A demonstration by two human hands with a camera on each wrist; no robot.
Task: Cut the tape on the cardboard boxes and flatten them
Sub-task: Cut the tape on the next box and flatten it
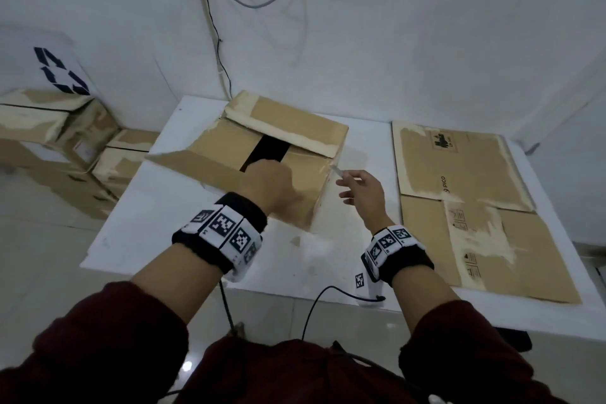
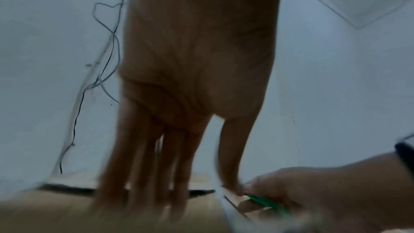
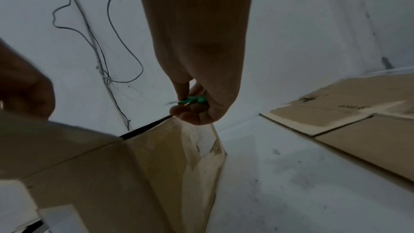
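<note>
On the white table (image 1: 170, 239), a cardboard box (image 1: 229, 154) is seen mid-table, top flaps parted over a dark gap. It is pressed down by the left hand (image 1: 269, 184), fingers (image 2: 143, 174) straight and close together. A green-handled cutter (image 3: 193, 100) is pinched in the right hand (image 1: 362, 193), blade at the box's right top edge. "PICO" is printed on the flattened box (image 1: 459, 193), laid at the right.
</note>
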